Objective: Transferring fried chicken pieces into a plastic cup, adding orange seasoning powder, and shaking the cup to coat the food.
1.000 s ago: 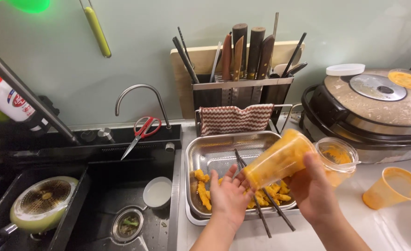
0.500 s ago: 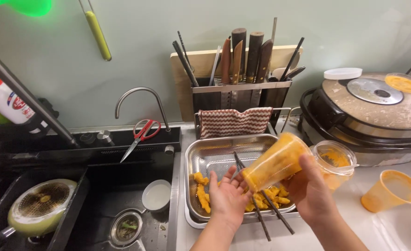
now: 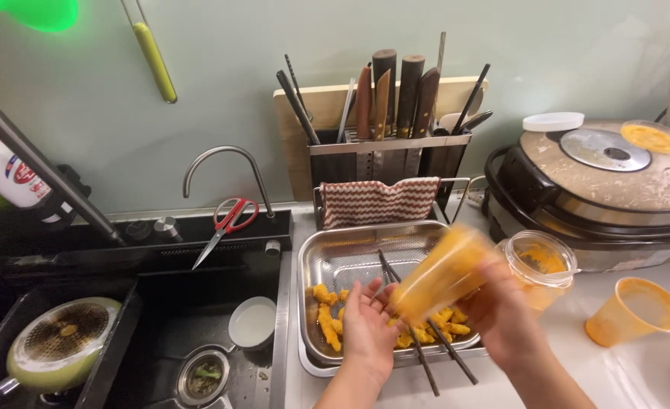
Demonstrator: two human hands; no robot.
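My right hand [image 3: 505,318] grips an orange-stained plastic cup [image 3: 441,274], tipped mouth-down toward the left over a steel tray [image 3: 350,257]. The cup is blurred with motion. My left hand [image 3: 369,322] is held open, palm up, just below the cup's mouth and above the tray. Yellow-orange food pieces [image 3: 326,314] lie in the tray's near half. A pair of dark chopsticks [image 3: 418,344] rests across the tray, pointing toward me.
A clear container with orange residue [image 3: 541,265] and an orange plastic cup [image 3: 638,310] stand right of the tray. A large cooker [image 3: 607,189] is at the back right, a knife rack [image 3: 388,144] behind. The black sink [image 3: 191,318] on the left holds a white bowl [image 3: 252,322].
The cup has dropped lower and tipped further over the tray, now blurred. My left hand stays cupped under its mouth.
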